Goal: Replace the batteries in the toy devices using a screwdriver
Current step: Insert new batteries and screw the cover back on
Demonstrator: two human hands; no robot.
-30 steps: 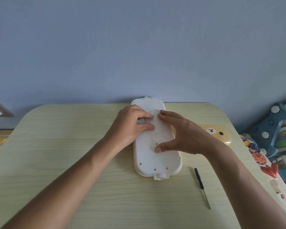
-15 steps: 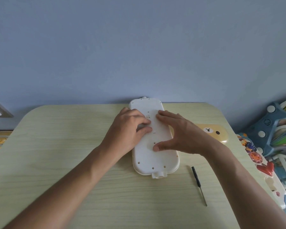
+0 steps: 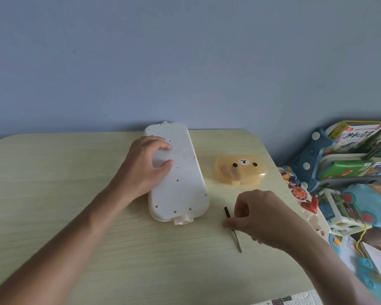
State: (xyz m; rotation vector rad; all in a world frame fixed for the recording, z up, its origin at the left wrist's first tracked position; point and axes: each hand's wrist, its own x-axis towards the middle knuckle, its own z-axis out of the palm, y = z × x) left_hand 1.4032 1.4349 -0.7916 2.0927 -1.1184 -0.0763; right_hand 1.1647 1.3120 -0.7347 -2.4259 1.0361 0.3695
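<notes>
Your left hand [image 3: 149,164] presses curled fingers on the white oblong plastic toy [image 3: 180,186]; your right hand [image 3: 262,219] pinches the thin black-handled screwdriver [image 3: 238,241].

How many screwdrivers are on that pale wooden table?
1. A small black-handled screwdriver lies on the pale wooden table, right of the white plastic toy, under the right hand. Others may be hidden among the toys at right.

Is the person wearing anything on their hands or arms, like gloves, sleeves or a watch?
No. The left hand and right hand are bare, without gloves or visible rings. Both forearms are uncovered as far as the view shows: no sleeves, watch or bracelet in sight.
</notes>
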